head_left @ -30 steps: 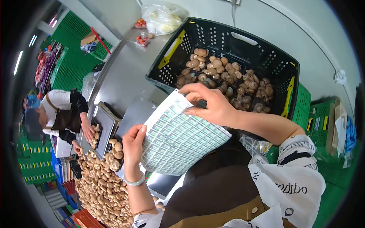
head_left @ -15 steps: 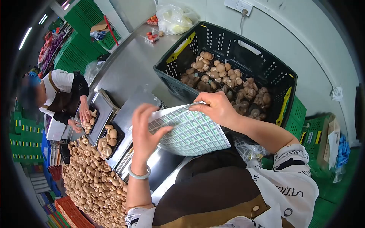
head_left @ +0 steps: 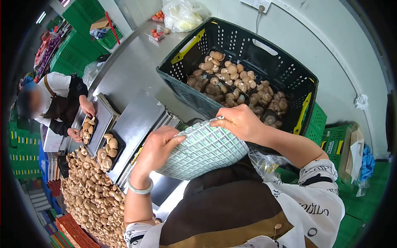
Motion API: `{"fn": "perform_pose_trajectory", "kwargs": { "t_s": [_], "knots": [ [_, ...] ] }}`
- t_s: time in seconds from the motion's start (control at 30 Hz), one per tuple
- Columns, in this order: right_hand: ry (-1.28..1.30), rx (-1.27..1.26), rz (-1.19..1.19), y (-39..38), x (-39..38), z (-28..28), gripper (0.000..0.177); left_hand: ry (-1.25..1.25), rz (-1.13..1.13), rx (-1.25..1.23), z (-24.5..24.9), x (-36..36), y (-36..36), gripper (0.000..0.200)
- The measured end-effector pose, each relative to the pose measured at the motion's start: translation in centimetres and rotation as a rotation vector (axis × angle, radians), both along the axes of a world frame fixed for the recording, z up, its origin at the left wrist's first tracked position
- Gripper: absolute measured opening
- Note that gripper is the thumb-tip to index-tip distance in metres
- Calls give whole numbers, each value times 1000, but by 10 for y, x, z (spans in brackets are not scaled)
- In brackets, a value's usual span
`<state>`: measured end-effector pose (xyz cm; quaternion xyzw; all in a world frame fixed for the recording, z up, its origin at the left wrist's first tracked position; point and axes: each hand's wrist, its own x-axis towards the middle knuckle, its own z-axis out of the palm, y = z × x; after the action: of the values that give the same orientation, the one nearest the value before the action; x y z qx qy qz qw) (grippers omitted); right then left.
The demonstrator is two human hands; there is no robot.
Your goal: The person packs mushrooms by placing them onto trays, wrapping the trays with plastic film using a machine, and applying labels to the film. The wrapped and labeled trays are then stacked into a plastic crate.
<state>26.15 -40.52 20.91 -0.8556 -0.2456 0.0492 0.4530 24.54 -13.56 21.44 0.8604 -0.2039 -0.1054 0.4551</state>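
Observation:
A sheet of small green-and-white stickers hangs between my hands in front of my apron, slightly curved. My right hand pinches its upper right edge between thumb and fingers. At the upper left edge, my left hand, with a pale bangle on the wrist, is closed on the sheet, thumb on the printed face. Beyond my right hand stands a dark crate with trays of brown mushrooms inside. Left of my left hand, a black tray of mushrooms rests beside a metal plate.
A big heap of loose mushrooms lies at the left. Across the bench, a co-worker's hands are at another mushroom tray. A plastic bag and a punnet of red fruit sit at the back. Green crates stand right.
My left hand was open with fingers raised behind the sheet; now it has closed on the sheet's left edge. The sheet has tilted and moved slightly lower. The view has shifted a little.

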Motion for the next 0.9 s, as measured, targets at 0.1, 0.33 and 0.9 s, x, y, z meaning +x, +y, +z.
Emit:
{"fn": "perform_pose_trajectory", "kwargs": {
  "t_s": [0.1,0.33,0.9],
  "knots": [
    [83,-50,42,-12,5,-6,35,141,114,-24,6,2,-4,17],
    [-527,-384,272,-7,33,40,45,138,139,33,19,12,-18,12],
    [123,-15,-79,-84,103,22,22,370,222,33,-4,36,13,9]
  ]
}}
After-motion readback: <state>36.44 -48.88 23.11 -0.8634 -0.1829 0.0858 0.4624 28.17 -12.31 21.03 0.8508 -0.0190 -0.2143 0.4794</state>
